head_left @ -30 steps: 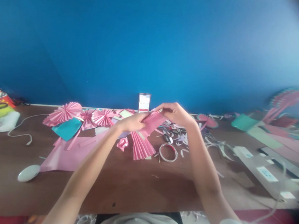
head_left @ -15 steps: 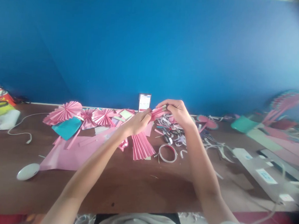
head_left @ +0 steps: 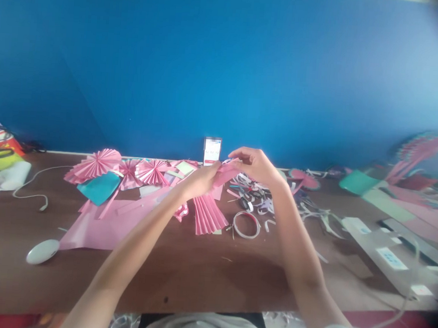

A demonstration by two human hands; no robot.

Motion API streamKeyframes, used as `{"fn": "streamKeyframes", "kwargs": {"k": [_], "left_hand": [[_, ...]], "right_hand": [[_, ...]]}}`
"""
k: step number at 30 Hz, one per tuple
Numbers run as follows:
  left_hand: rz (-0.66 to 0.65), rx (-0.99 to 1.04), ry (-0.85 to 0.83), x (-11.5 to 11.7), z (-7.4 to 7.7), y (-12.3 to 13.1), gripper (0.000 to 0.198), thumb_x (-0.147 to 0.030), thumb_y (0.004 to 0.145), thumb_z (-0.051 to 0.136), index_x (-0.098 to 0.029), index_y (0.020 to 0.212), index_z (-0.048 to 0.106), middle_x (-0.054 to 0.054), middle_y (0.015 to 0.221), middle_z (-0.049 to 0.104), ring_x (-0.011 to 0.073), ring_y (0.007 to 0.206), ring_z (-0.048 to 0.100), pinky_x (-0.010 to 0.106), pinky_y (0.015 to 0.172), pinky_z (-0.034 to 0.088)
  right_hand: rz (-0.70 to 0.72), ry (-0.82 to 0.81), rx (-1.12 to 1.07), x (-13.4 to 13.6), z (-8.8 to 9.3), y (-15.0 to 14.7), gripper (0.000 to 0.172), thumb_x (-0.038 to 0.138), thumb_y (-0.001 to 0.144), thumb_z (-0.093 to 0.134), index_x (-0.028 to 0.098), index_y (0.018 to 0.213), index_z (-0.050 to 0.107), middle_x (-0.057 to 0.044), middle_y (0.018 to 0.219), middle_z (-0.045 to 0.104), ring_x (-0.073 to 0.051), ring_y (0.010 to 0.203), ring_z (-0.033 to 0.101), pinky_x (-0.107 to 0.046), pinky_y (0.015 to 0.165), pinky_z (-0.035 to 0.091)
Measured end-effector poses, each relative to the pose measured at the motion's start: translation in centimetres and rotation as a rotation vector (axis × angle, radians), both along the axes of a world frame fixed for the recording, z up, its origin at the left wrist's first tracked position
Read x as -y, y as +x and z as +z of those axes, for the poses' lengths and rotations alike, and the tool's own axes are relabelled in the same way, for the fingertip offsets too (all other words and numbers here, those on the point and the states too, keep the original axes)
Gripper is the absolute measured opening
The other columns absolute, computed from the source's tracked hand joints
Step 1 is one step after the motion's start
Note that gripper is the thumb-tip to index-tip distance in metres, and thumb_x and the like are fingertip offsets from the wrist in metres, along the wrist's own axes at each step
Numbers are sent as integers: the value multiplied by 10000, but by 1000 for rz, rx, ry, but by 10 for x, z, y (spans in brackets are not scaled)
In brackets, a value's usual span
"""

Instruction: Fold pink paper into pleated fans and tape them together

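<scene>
A piece of folded pink paper (head_left: 226,174) is held up between my two hands above the middle of the table. My left hand (head_left: 203,179) is closed on its left end. At the other end, my right hand (head_left: 255,164) has its fingers bent around the paper's upper right edge; the fingertips are partly hidden. Below my left hand a pleated pink paper fan (head_left: 210,216) lies spread on the table. A coil of pale cord (head_left: 246,225) rests to its right.
A lit phone (head_left: 212,151) stands against the blue wall. Paper rosettes (head_left: 102,163), a teal sheet (head_left: 99,186) and a pink sheet (head_left: 98,230) lie left. Paper scraps (head_left: 254,194) are heaped behind the coil. A white oval object (head_left: 43,251) sits front left, a power strip (head_left: 390,257) right.
The folded pink paper has turned so that a broader face shows. My right hand has shifted slightly left and its fingers have changed position. My left hand stays on the paper.
</scene>
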State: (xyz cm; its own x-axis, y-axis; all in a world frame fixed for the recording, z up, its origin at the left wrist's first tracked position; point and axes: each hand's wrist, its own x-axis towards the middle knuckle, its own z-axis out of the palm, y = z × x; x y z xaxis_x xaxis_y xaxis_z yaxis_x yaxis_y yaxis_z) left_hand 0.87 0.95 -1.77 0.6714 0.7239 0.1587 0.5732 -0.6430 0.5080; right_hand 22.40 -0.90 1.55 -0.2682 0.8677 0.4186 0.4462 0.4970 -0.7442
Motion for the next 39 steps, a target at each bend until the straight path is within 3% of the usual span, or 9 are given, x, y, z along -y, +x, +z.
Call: {"fn": "streamKeyframes", "kwargs": {"k": [6,13,18,24,27,30,33,35,39], "left_hand": [[-51,-10,24,-8,-1,-3,383,-352,1000,306,-152,1259,506,131,942,675,211,754,628,305,655,422],[-62,-9,-104,-11,2,-8,419,-391,986,367,-185,1334,477,144,1060,670,219,834,635,283,676,450],[-73,-19,-278,-5,9,-10,501,-475,983,347,-200,1401,381,138,1092,659,149,580,618,275,549,432],[-136,11,-274,-1,16,-10,362,-478,983,370,-179,1119,521,28,709,639,109,406,520,268,480,379],[-162,37,-185,-7,13,-10,352,-468,993,355,-185,861,520,20,606,603,130,481,547,271,537,396],[-152,17,-159,-13,7,-9,404,-495,991,340,-188,802,523,33,607,606,144,539,561,274,563,400],[-178,-17,-229,-17,5,-12,438,-514,987,319,-177,937,594,58,748,676,156,623,599,275,607,427],[-189,-43,-222,-18,7,-16,446,-508,979,334,-178,1038,628,86,952,713,180,791,639,286,707,455],[-149,-72,-205,-12,11,-18,509,-525,929,463,-196,1305,557,129,1305,626,235,1092,606,301,837,467]], "right_hand": [[-84,19,-57,5,5,-2,217,316,782,688,153,920,726,-52,802,711,-136,646,593,-252,535,438],[-129,55,-27,5,7,1,212,320,764,712,146,876,758,-51,761,715,-142,640,599,-263,563,437],[-160,72,-36,2,6,6,230,354,741,728,150,841,762,-57,778,729,-163,680,628,-272,602,464],[-192,82,-35,3,7,13,240,373,729,736,149,809,765,-53,735,716,-145,629,598,-268,570,446],[-201,94,-64,3,7,18,216,351,723,745,149,797,757,-51,728,706,-134,620,581,-267,567,440],[-192,80,-81,3,7,20,214,349,720,747,150,799,750,-53,735,704,-139,624,581,-272,564,440],[-192,75,-63,3,8,18,211,346,714,749,151,796,749,-53,736,706,-145,630,583,-274,563,435],[-189,76,-37,6,10,16,205,345,711,754,152,778,746,-47,709,694,-138,613,570,-271,550,417],[-181,61,19,14,16,10,208,359,729,745,155,769,733,-24,624,639,-117,547,515,-268,511,377]]}}
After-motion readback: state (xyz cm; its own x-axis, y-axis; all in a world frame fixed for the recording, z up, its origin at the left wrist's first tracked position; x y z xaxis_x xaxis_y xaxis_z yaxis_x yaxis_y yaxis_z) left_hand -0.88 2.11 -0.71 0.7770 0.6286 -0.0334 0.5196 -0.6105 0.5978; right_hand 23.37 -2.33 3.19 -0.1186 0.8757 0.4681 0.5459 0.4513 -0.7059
